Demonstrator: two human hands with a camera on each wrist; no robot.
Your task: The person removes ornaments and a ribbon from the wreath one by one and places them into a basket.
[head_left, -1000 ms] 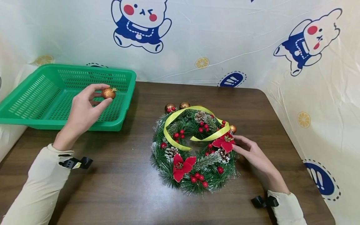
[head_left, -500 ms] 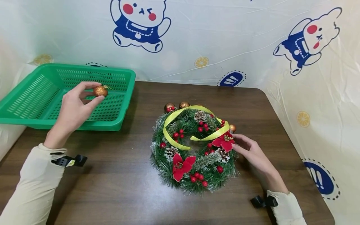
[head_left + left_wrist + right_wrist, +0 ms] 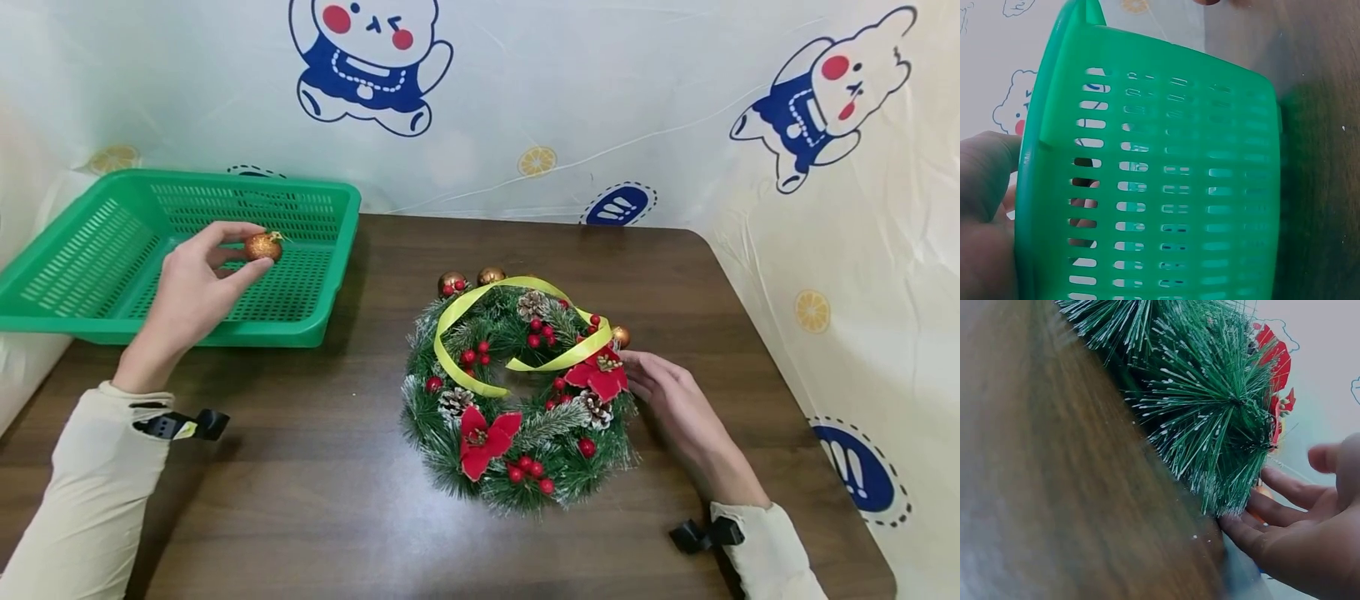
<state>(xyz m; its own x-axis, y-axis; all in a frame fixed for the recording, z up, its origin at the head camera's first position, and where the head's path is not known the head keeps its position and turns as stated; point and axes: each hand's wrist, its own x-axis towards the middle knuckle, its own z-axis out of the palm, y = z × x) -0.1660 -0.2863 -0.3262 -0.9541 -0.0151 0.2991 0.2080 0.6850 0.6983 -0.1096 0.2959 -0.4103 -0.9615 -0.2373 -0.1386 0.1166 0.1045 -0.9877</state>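
Note:
My left hand (image 3: pixel 187 296) pinches a small glittery copper-gold Christmas bauble (image 3: pixel 262 247) between thumb and fingertips, over the green plastic basket (image 3: pixel 333 279). In the left wrist view the basket's slotted wall (image 3: pixel 1166 137) covers most of that hand, and the bauble is hidden. A green Christmas wreath (image 3: pixel 555 437) with pine cones, red berries and red poinsettias (image 3: pixel 487 443) lies on the table. Loose on it is a yellow ribbon (image 3: pixel 450 329). At the wreath's right edge rests my right hand (image 3: pixel 686 417), its extended fingers (image 3: pixel 1291 487) touching the needles.
Gold baubles (image 3: pixel 491 277) sit at the wreath's back edge, and another bauble (image 3: pixel 621 337) is by its right side. The brown wooden table (image 3: pixel 322 483) meets a printed plastic sheet (image 3: pixel 637 100) behind and at the right.
My left hand has moved left with the bauble, farther over the basket. The right hand's fingers have shifted slightly along the wreath's edge, the thumb now off the poinsettia.

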